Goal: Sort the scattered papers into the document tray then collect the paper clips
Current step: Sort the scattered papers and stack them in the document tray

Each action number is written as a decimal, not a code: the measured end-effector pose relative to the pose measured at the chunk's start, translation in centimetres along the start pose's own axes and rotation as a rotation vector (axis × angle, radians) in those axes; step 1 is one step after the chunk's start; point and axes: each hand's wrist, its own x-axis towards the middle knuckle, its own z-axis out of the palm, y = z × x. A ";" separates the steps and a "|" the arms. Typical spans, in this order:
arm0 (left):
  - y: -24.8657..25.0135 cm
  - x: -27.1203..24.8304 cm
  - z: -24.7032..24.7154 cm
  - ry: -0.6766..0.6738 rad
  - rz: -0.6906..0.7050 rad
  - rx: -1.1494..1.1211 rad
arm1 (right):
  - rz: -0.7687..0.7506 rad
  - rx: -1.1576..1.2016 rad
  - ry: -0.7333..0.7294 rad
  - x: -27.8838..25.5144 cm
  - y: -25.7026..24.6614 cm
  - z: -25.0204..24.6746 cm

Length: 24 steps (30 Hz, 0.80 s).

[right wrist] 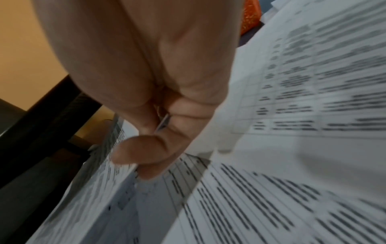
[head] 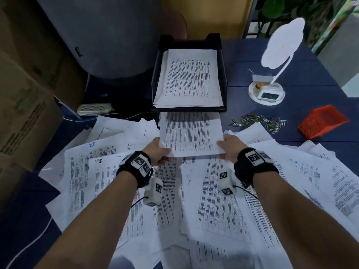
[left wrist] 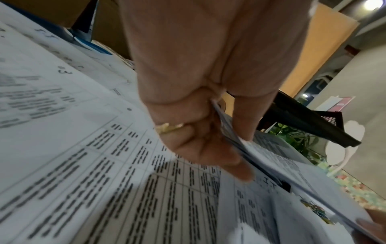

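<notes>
Still sorting papers: left hand (head: 158,152) and right hand (head: 230,147) pinching one sheet (head: 191,133) by its near corners. Next, probably sliding it level into the document tray (head: 155,74), lower tier.

Print on the scattered white paper sheets (head: 219,206) is illegible; the black plastic document tray's (head: 223,74) lower tier is hidden.

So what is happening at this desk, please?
A person is sorting printed papers. The left hand and the right hand each pinch one side of a small stack of sheets, held just in front of the black document tray, which already holds papers. Many loose sheets still cover the blue desk. The coloured paper clips lie untouched beside an orange mesh basket.
</notes>
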 end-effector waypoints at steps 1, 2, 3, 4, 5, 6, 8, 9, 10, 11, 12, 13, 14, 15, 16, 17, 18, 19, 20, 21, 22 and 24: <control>0.4 0.4 -0.2 0.024 0.007 -0.015 | 0.008 -0.029 0.011 0.3 -0.7 0.0; 0.7 0.9 -0.4 0.065 0.023 -0.014 | 0.020 -0.059 0.030 0.8 -1.2 -0.1; 1.1 1.4 -0.6 0.111 0.049 -0.010 | 0.032 -0.062 0.044 1.0 -1.8 0.0; 1.5 1.9 -0.7 0.159 0.071 0.003 | 0.017 -0.039 0.055 1.3 -2.3 0.0; 1.9 2.5 -0.6 0.213 0.099 0.013 | -0.006 -0.024 0.071 1.9 -2.8 0.1; 2.5 2.8 -0.5 0.258 0.123 0.018 | -0.019 0.019 0.093 2.3 -3.2 0.3; 3.6 4.1 -0.5 0.320 0.148 -0.058 | 0.008 0.161 0.126 3.0 -4.5 0.7; 4.0 4.9 -0.5 0.341 0.144 -0.116 | 0.004 0.180 0.174 3.7 -4.5 0.9; 4.3 5.5 -0.5 0.356 0.135 -0.185 | -0.005 0.231 0.198 4.0 -4.8 0.8; 4.5 6.1 -0.4 0.380 0.134 -0.234 | -0.005 0.181 0.175 4.9 -4.8 0.7; 4.7 6.8 -0.4 0.413 0.142 -0.240 | -0.024 0.197 0.190 5.5 -4.8 0.6; 4.7 7.4 -0.2 0.450 0.157 -0.202 | -0.045 0.358 0.176 5.7 -5.0 0.8; 4.8 7.8 0.0 0.466 0.154 -0.186 | -0.119 0.360 0.211 6.1 -4.8 0.8; 4.7 8.4 0.0 0.476 0.151 -0.196 | -0.116 0.324 0.252 7.0 -4.4 0.8; 4.9 8.6 0.1 0.478 0.134 -0.247 | -0.116 0.318 0.260 7.2 -4.2 1.0; 4.8 9.0 0.2 0.482 0.118 -0.258 | -0.100 0.295 0.223 7.2 -4.1 1.2; 4.8 9.5 0.0 0.503 0.092 -0.195 | -0.094 0.247 0.204 7.3 -4.0 1.3; 4.7 9.9 -0.1 0.534 0.067 -0.091 | -0.078 0.243 0.189 7.2 -3.9 1.4; 4.6 10.2 -0.2 0.556 0.061 -0.002 | -0.076 0.212 0.182 7.1 -3.9 1.4; 4.6 10.2 -0.3 0.573 0.062 0.049 | -0.062 0.182 0.174 7.1 -3.9 1.4; 4.6 10.1 -0.3 0.581 0.059 0.116 | -0.054 0.149 0.166 6.9 -3.9 1.2; 5.0 9.1 0.0 0.600 0.083 0.259 | -0.049 0.119 0.130 6.3 -3.5 0.7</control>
